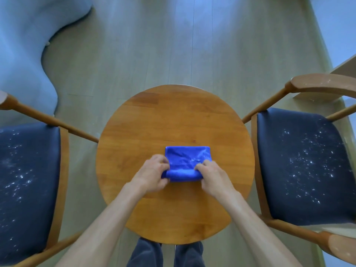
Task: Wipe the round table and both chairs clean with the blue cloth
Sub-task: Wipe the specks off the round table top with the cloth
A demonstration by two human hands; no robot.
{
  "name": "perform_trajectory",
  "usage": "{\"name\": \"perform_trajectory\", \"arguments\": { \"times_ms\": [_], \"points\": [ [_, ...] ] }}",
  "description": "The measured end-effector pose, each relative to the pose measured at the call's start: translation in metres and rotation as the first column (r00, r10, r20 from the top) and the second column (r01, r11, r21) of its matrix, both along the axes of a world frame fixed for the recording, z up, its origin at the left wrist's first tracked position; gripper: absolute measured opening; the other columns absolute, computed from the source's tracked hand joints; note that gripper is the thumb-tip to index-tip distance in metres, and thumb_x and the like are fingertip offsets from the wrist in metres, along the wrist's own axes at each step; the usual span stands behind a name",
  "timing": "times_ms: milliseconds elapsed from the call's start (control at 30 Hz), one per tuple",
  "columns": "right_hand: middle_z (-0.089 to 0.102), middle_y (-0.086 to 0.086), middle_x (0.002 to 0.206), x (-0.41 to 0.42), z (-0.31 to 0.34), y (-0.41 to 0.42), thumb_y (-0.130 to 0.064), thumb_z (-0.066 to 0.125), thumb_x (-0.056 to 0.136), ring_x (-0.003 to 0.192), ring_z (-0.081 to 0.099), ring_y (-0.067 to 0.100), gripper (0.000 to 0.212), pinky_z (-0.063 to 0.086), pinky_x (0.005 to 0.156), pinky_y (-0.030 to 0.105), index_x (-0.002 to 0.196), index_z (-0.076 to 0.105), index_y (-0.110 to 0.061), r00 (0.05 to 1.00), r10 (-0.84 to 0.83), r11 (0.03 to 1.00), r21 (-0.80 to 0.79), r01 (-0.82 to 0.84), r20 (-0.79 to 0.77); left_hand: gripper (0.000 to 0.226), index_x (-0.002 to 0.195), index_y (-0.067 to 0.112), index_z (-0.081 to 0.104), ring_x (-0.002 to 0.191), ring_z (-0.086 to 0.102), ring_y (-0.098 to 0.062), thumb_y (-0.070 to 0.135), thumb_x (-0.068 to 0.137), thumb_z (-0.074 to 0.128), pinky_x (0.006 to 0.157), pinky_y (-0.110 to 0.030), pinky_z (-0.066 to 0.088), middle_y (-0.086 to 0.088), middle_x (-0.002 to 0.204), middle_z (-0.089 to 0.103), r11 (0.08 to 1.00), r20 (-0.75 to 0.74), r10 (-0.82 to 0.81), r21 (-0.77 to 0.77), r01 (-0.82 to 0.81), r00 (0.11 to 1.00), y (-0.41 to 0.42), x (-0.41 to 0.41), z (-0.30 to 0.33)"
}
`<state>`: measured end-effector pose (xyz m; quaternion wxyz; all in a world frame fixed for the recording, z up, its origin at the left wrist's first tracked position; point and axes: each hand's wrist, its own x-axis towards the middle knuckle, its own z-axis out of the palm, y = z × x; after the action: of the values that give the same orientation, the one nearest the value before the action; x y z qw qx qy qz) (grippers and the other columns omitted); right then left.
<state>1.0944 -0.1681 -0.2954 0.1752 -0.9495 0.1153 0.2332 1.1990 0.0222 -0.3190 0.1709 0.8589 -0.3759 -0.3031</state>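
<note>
Round table [173, 116] bears blue cloth [185, 160]; left hand [152, 173], right hand [212, 175] pinch near fold, forearms converging.

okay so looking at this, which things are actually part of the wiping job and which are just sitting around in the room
Part of the job:
blue cloth, gripped by left hand and right hand
round table
left chair, seat speckled white
right chair, seat speckled white

Just there:
pale blue sofa
light wooden furniture corner
</note>
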Motion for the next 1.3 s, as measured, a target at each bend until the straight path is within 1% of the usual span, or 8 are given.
{"name": "perform_trajectory", "arguments": {
  "times_ms": [133, 367, 600, 700, 833, 1033, 1200, 1300],
  "points": [
    [0.062, 0.000, 0.107, -0.007, -0.007, -0.006, -0.014, 0.058, 0.084, 0.101, 0.058, 0.025, 0.030, 0.038, 0.068, 0.028, 0.112, 0.060, -0.024, 0.971, -0.052, 0.990, 0.119, 0.081, -0.233, 0.015, 0.072, 0.008, 0.054, 0.088, 0.054, -0.025, 0.022, 0.075, 0.058, 0.073, -0.037, 0.044, -0.002, 0.085, 0.057, 0.989, -0.197, 0.058, 0.142, -0.030, 0.979, -0.001, -0.001, -0.008],
    [0.061, 0.005, 0.117, 0.021, -0.013, -0.018, -0.011, 0.059, 0.088, 0.109, 0.053, 0.029, 0.033, 0.043, 0.091, 0.037, 0.121, 0.063, -0.013, 0.944, -0.154, 0.988, 0.051, 0.145, 0.291, 0.047, 0.137, 0.016, 0.044, 0.124, 0.047, -0.021, 0.025, 0.092, 0.054, 0.100, -0.036, 0.040, -0.003, 0.134, 0.050, 0.828, -0.071, 0.560, 0.078, -0.555, 0.826, -0.018, 0.035, -0.015],
    [0.016, 0.003, 0.160, 0.006, -0.061, -0.003, -0.038, 0.059, 0.090, 0.148, 0.013, 0.028, 0.062, 0.018, 0.119, 0.045, 0.147, 0.036, -0.034, 0.869, 0.492, 0.870, -0.055, -0.490, 0.056, 0.043, 0.136, 0.012, 0.043, 0.132, 0.035, -0.022, 0.020, 0.094, 0.047, 0.105, -0.036, 0.032, -0.004, 0.140, 0.040, 0.808, 0.080, 0.557, 0.175, -0.562, 0.826, 0.006, 0.029, -0.037],
    [0.046, 0.011, 0.146, 0.000, -0.075, 0.003, -0.042, 0.074, 0.076, 0.130, 0.049, 0.033, 0.063, 0.050, 0.094, 0.042, 0.134, 0.057, -0.024, 0.933, 0.306, 0.941, -0.208, -0.267, 0.187, 0.045, 0.137, 0.012, 0.042, 0.137, 0.028, -0.021, 0.022, 0.094, 0.048, 0.108, -0.037, 0.029, -0.004, 0.145, 0.035, 0.808, 0.151, 0.542, 0.178, -0.562, 0.827, 0.015, 0.029, -0.050],
    [0.052, 0.027, 0.132, 0.009, -0.081, 0.024, -0.050, 0.073, 0.075, 0.106, 0.057, 0.042, 0.072, 0.052, 0.076, 0.043, 0.129, 0.059, -0.006, 0.956, -0.254, 0.923, -0.260, 0.285, 0.146, 0.046, 0.139, 0.014, 0.042, 0.144, 0.015, -0.020, 0.023, 0.094, 0.047, 0.114, -0.040, 0.021, -0.003, 0.154, 0.024, 0.802, 0.208, 0.533, 0.182, -0.568, 0.820, 0.026, 0.034, -0.062],
    [0.030, 0.018, 0.153, 0.011, -0.102, 0.011, -0.037, 0.059, 0.083, 0.141, 0.029, 0.040, 0.068, 0.034, 0.106, 0.060, 0.144, 0.043, -0.013, 0.936, -0.051, 0.958, -0.248, 0.145, 0.348, 0.057, 0.150, 0.026, 0.026, 0.148, -0.002, -0.023, 0.034, 0.096, 0.044, 0.118, -0.048, 0.000, -0.003, 0.162, 0.007, 0.803, 0.331, 0.491, 0.188, -0.566, 0.806, 0.040, 0.055, -0.086],
    [0.030, 0.018, 0.153, 0.097, -0.106, 0.089, -0.042, 0.065, 0.078, 0.142, 0.027, 0.040, 0.078, 0.024, 0.111, 0.061, 0.146, 0.040, -0.013, 0.742, -0.587, 0.773, -0.050, 0.633, 0.323, 0.056, 0.149, 0.021, 0.031, 0.146, 0.010, -0.034, 0.035, 0.095, 0.038, 0.115, -0.056, 0.001, -0.011, 0.159, 0.017, 0.780, 0.442, 0.527, 0.088, -0.620, 0.726, 0.049, 0.052, -0.121],
    [0.023, 0.013, 0.157, 0.094, -0.126, 0.102, -0.044, 0.053, 0.084, 0.147, 0.015, 0.033, 0.071, 0.019, 0.115, 0.059, 0.149, 0.035, -0.018, 0.874, -0.175, 0.971, -0.064, 0.228, 0.454, 0.060, 0.148, 0.022, 0.030, 0.146, 0.013, -0.033, 0.043, 0.092, 0.027, 0.115, -0.041, -0.013, -0.009, 0.159, 0.017, 0.807, 0.490, 0.494, 0.050, -0.588, 0.719, 0.053, 0.054, -0.134]
  ]
}}
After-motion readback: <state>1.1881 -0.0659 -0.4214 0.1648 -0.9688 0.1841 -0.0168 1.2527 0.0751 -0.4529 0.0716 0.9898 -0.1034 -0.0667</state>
